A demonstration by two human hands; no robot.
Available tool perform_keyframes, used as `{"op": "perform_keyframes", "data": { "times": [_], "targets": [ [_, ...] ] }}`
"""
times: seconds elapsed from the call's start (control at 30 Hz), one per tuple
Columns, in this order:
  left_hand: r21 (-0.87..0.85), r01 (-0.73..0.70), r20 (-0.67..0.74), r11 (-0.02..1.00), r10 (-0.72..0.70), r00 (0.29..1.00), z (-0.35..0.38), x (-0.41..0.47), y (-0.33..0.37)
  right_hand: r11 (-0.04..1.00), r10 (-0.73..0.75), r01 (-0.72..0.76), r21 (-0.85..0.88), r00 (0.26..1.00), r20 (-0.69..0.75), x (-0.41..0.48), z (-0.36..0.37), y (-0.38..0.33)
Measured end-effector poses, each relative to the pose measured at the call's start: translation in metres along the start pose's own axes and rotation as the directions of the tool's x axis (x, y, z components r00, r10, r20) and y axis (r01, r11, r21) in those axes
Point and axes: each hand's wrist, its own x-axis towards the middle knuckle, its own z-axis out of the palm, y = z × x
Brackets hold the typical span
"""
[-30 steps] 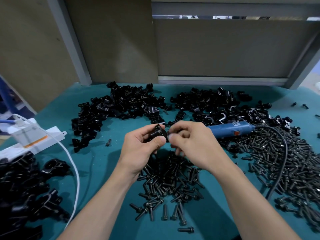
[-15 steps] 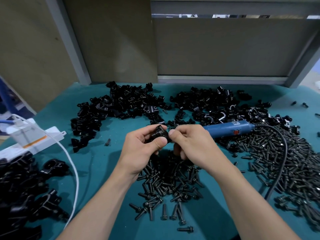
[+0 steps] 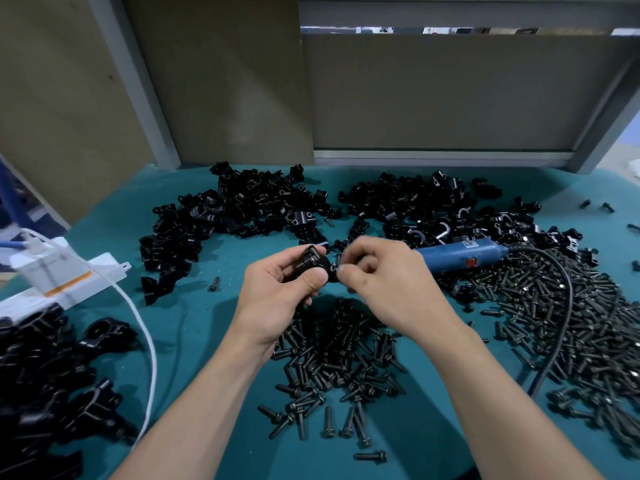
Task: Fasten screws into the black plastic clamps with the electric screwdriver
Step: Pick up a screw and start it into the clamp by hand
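Blue screwdriver point(image 3: 460, 255) amid black clamps point(image 3: 249, 209), screws point(image 3: 554, 323)

Holding a black clamp point(image 3: 313, 264) in the left hand point(image 3: 277, 292) above a pile of screws point(image 3: 339, 355) on the teal table point(image 3: 207, 327), pinching a small dark piece point(image 3: 336, 261) at the clamp's right side with the right hand point(image 3: 381, 282), leaving the blue screwdriver point(image 3: 464, 256) lying just behind
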Motion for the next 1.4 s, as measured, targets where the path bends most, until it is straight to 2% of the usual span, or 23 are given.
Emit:
{"op": "perform_keyframes", "data": {
  "times": [0.1, 0.23, 0.37, 0.47, 0.67, 0.77, 0.83, 0.97, 1.03, 1.17, 1.27, 1.33, 1.4],
  "targets": [
    [0.016, 0.000, 0.014, 1.000, 0.000, 1.000, 0.000, -0.001, -0.001, 0.998, -0.041, 0.039, 0.056, 0.999, 0.031, 0.000, -0.003, 0.001],
    [0.019, -0.004, 0.027, 1.000, 0.003, 1.000, -0.001, -0.001, -0.001, 0.999, -0.022, 0.023, -0.039, 1.000, 0.022, 0.000, 0.005, 0.002],
    [0.017, -0.003, 0.014, 1.000, 0.003, 1.000, -0.001, -0.001, 0.000, 0.998, -0.050, 0.048, 0.028, 0.997, 0.059, -0.001, 0.003, 0.003],
    [0.037, 0.000, 0.034, 0.999, -0.001, 0.999, -0.001, -0.001, -0.001, 0.997, -0.072, 0.071, 0.018, 0.995, 0.067, 0.000, 0.004, 0.003],
    [0.100, -0.073, 0.035, 0.992, 0.070, 0.997, 0.004, -0.004, -0.001, 0.997, 0.028, -0.030, -0.071, 0.999, -0.033, -0.005, 0.023, 0.005],
    [0.096, -0.074, 0.020, 0.993, 0.072, 0.997, 0.006, -0.003, -0.002, 0.999, -0.036, 0.035, 0.029, 0.999, 0.023, -0.003, 0.011, 0.008],
    [0.090, -0.063, 0.015, 0.994, 0.062, 0.998, 0.007, -0.002, -0.002, 0.998, -0.064, 0.062, 0.030, 0.996, 0.069, -0.002, 0.007, 0.008],
    [0.070, -0.067, 0.035, 0.995, 0.064, 0.997, 0.007, -0.003, -0.002, 0.998, -0.009, 0.008, -0.069, 1.000, -0.019, -0.004, 0.017, 0.005],
    [0.086, -0.066, 0.024, 0.994, 0.064, 0.998, 0.006, -0.002, -0.003, 0.999, -0.003, 0.004, -0.037, 1.000, 0.020, -0.005, 0.014, 0.006],
    [0.139, -0.074, 0.036, 0.988, 0.070, 0.997, 0.005, -0.002, -0.003, 1.000, -0.001, -0.004, 0.027, 0.982, 0.189, -0.003, 0.001, 0.006],
    [0.184, -0.079, 0.063, 0.980, 0.068, 0.996, 0.004, -0.002, -0.004, 0.997, 0.070, -0.067, -0.024, 0.983, 0.168, 0.000, 0.005, 0.008],
    [0.192, -0.078, 0.078, 0.978, 0.064, 0.995, 0.004, -0.003, -0.004, 0.994, 0.105, -0.107, 0.007, 0.984, 0.147, 0.001, 0.006, 0.013],
    [0.201, -0.081, 0.078, 0.976, 0.066, 0.995, 0.005, -0.003, -0.005, 0.989, 0.092, -0.112, 0.096, 0.978, 0.186, 0.001, 0.003, 0.015]
  ]
}}
